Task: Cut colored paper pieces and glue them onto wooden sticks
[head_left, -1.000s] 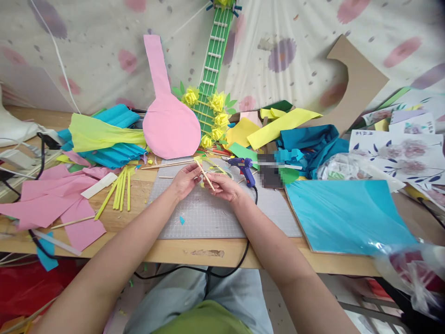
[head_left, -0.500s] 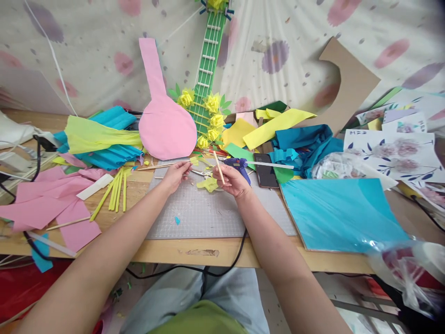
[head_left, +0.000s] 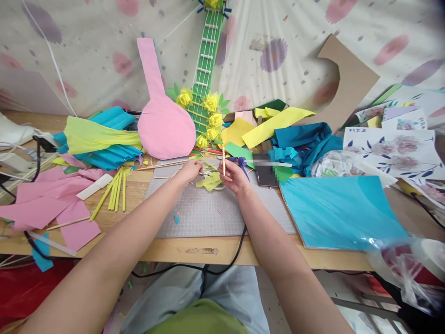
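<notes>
My right hand pinches a short pale wooden stick, held nearly upright above the grey cutting mat. My left hand is closed over the mat's far part, fingertips pressed together; what they hold, if anything, cannot be made out. Crumpled yellow-green crepe paper lies between the hands, with metal scissors partly hidden beside it. Just behind my right hand is a blue glue gun with a translucent glue stick out of its back.
A pink banjo-shaped cutout and a green stringed instrument model with yellow paper flowers lean at the back. A phone and a blue sheet lie right. Pink paper and yellow strips lie left. A black cable crosses the front edge.
My left hand has moved right, closer to my right hand. My right hand has shifted slightly right, and its stick has turned more upright.
</notes>
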`<state>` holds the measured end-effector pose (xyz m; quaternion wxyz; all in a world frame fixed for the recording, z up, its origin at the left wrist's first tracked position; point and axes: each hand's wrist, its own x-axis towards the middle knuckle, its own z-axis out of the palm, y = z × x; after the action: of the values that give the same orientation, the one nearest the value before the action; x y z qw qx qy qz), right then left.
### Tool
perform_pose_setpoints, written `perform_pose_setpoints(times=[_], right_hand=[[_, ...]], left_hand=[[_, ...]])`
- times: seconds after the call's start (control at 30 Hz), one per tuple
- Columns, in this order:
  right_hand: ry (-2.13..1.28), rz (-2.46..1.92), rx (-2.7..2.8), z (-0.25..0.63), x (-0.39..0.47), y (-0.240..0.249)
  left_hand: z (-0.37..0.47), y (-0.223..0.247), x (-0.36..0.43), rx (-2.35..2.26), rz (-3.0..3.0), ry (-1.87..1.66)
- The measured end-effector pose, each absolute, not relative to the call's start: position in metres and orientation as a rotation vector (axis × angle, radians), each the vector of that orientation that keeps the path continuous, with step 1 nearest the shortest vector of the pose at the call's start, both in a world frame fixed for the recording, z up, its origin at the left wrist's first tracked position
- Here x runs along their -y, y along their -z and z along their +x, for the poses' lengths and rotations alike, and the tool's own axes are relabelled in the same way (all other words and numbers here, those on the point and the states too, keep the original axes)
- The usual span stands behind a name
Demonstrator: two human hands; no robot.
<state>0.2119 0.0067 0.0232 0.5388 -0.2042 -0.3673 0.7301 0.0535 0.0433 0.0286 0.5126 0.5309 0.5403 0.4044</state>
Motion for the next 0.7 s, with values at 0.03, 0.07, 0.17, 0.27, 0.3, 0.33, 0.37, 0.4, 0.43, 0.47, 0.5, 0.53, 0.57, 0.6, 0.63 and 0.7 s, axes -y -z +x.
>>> perform_pose_setpoints(times=[0.03, 0.07, 0.17, 0.27, 0.3, 0.33, 0.37, 0.4, 0.43, 0.47, 0.5, 0.53, 0.57, 0.6, 0.63, 0.7], right_hand=[[-1.733, -0.470, 0.850, 0.212, -0.006, -0.023], [-1.728, -0.460, 0.834, 0.212, -0.006, -0.023], [-1.726, -0.466, 0.826, 0.213, -0.006, -0.024], [-1.740, -0.466, 0.825, 0.213, -0.006, -0.024], [-1.743, -0.460, 0.823, 0.213, -0.007, -0.023], [-1.743, -0.454, 0.821, 0.213, -0.007, -0.023], [-1.744, -0.449, 0.821, 0.212, -0.007, -0.022], [-1.744, -0.445, 0.822, 0.212, -0.007, -0.022], [-1.745, -0.444, 0.822, 0.212, -0.008, -0.021], [-1.749, -0.445, 0.822, 0.211, -0.008, -0.020], [-1.754, -0.445, 0.822, 0.211, -0.008, -0.020], [-1.762, -0.443, 0.823, 0.210, -0.009, -0.019], [-1.770, -0.437, 0.824, 0.210, -0.009, -0.018], [-1.776, -0.425, 0.823, 0.210, -0.009, -0.017], [-1.779, -0.409, 0.818, 0.210, -0.010, -0.016], [-1.777, -0.382, 0.805, 0.210, -0.010, -0.015]], left_hand=[[0.058, -0.029, -0.046, -1.325, 1.281, -0.967], [0.063, -0.029, -0.049, -1.342, 1.274, -0.974], [0.071, -0.028, -0.058, -1.371, 1.230, -1.014], [0.076, -0.022, -0.065, -1.385, 1.198, -1.039], [0.076, -0.020, -0.067, -1.385, 1.190, -1.048], [0.077, -0.018, -0.068, -1.385, 1.185, -1.055], [0.077, -0.016, -0.069, -1.385, 1.182, -1.060], [0.077, -0.014, -0.069, -1.388, 1.182, -1.061], [0.077, -0.013, -0.070, -1.394, 1.186, -1.061], [0.077, -0.012, -0.070, -1.401, 1.191, -1.057], [0.077, -0.012, -0.070, -1.409, 1.197, -1.053], [0.077, -0.011, -0.071, -1.415, 1.204, -1.049], [0.077, -0.011, -0.072, -1.421, 1.210, -1.044], [0.078, -0.011, -0.072, -1.429, 1.216, -1.038], [0.080, -0.010, -0.073, -1.435, 1.217, -1.029], [0.085, -0.010, -0.076, -1.371, 1.190, -1.041]])
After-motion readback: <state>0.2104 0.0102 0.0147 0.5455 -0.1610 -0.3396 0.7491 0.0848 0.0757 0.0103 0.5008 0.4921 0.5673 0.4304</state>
